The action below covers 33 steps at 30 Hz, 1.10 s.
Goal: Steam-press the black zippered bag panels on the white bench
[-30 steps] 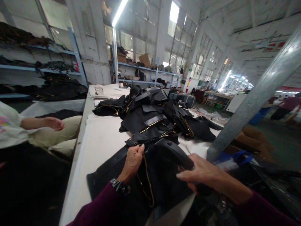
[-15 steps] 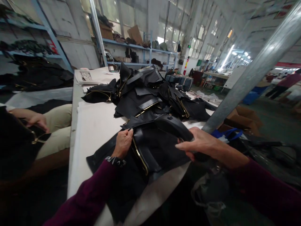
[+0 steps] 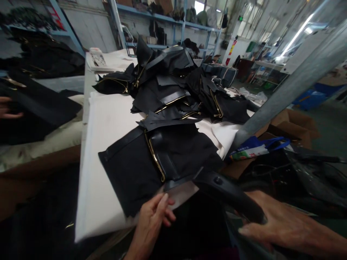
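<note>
A black fabric piece with a gold zipper and smooth leather-like strips lies spread at the near end of the white table. My left hand is at its front edge, fingers curled and thumb against the edge below the zipper's end. Beside it a greyish flap sticks out toward me. My right hand is closed around the handle of a black curved hand tool with a round knob on its side. The tool's front end lies over the flap and the piece's near edge; its exact kind is unclear.
Behind the piece stands a heap of similar black zippered pieces. A metal pole slants along the table's right side, near cardboard boxes and a blue bag. At left, a co-worker's hand is beside black fabric.
My left hand has moved from the piece's far edge to its near edge. My right hand has brought the tool toward me and down. The view has tilted downward.
</note>
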Each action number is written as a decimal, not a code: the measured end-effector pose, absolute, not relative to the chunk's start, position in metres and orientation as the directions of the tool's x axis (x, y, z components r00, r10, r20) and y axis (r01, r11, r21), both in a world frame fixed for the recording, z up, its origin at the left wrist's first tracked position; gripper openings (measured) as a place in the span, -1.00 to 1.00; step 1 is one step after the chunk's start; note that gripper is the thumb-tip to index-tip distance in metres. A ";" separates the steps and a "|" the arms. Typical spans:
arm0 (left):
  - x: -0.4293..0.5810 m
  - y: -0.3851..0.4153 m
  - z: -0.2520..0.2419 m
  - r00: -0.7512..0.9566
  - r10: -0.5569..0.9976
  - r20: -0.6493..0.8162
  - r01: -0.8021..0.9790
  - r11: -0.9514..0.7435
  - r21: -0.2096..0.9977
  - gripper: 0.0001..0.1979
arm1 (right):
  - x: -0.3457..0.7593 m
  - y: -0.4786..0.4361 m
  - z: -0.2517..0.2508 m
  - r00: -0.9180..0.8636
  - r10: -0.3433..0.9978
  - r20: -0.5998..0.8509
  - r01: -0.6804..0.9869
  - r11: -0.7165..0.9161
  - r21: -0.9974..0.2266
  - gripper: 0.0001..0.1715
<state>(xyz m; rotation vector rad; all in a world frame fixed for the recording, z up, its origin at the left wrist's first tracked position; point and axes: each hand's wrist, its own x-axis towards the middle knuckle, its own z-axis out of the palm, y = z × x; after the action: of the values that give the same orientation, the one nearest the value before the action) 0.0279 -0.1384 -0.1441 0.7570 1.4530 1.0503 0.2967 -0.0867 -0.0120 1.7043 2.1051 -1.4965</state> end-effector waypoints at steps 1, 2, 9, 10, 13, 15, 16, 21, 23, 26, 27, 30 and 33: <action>0.035 -0.136 -0.148 -0.127 0.879 -0.459 -0.204 0.430 0.880 -0.51 | 0.293 -0.087 -0.011 -0.401 0.714 -0.573 0.776 -0.067 -0.627 -0.77; 0.040 -0.132 -0.151 -0.111 0.865 -0.489 -0.304 0.439 0.846 -0.53 | 0.289 -0.087 -0.011 -0.425 0.688 -0.588 0.772 -0.063 -0.632 -0.79; 0.050 -0.111 -0.161 -0.114 0.848 -0.518 -0.645 0.334 0.687 -0.69 | 0.265 -0.072 -0.022 -0.563 0.550 -0.616 0.676 -0.121 -0.726 -0.83; 0.049 -0.111 -0.163 -0.105 0.852 -0.513 -0.647 0.333 0.685 -0.70 | 0.263 -0.070 -0.024 -0.567 0.534 -0.627 0.674 -0.135 -0.726 -0.82; 0.049 -0.113 -0.167 -0.089 0.860 -0.502 -0.636 0.339 0.693 -0.71 | 0.257 -0.064 -0.029 -0.562 0.503 -0.657 0.677 -0.175 -0.714 -0.79; 0.049 -0.113 -0.169 -0.085 0.868 -0.490 -0.603 0.346 0.718 -0.71 | 0.251 -0.061 -0.029 -0.575 0.494 -0.652 0.666 -0.180 -0.724 -0.76; 0.050 -0.112 -0.170 -0.084 0.871 -0.484 -0.591 0.348 0.728 -0.72 | 0.248 -0.060 -0.029 -0.589 0.495 -0.639 0.656 -0.170 -0.736 -0.76; 0.053 -0.110 -0.169 -0.077 0.882 -0.466 -0.595 0.334 0.731 -0.75 | 0.247 -0.057 -0.019 -0.596 0.543 -0.592 0.649 -0.107 -0.753 -0.86; 0.053 -0.110 -0.168 -0.060 0.886 -0.459 -0.599 0.336 0.727 -0.75 | 0.260 -0.058 -0.016 -0.562 0.579 -0.591 0.677 -0.089 -0.731 -0.84; 0.052 -0.110 -0.166 -0.048 0.886 -0.461 -0.633 0.330 0.700 -0.76 | 0.285 -0.065 -0.015 -0.492 0.645 -0.585 0.735 -0.051 -0.676 -0.77; 0.052 -0.111 -0.165 -0.046 0.887 -0.459 -0.643 0.326 0.693 -0.77 | 0.292 -0.068 -0.015 -0.462 0.666 -0.586 0.757 -0.048 -0.652 -0.75; 0.053 -0.112 -0.163 -0.053 0.886 -0.460 -0.655 0.317 0.686 -0.78 | 0.299 -0.079 -0.018 -0.415 0.691 -0.592 0.792 -0.046 -0.609 -0.75; 0.054 -0.113 -0.161 -0.055 0.881 -0.470 -0.646 0.327 0.690 -0.77 | 0.286 -0.085 -0.023 -0.485 0.635 -0.601 0.745 -0.059 -0.664 -0.79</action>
<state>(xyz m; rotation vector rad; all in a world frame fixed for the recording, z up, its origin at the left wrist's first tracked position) 0.0542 -0.1131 -0.1613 0.2902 1.0252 1.2719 0.2863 -0.0849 -0.0231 1.5350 2.0794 -1.5942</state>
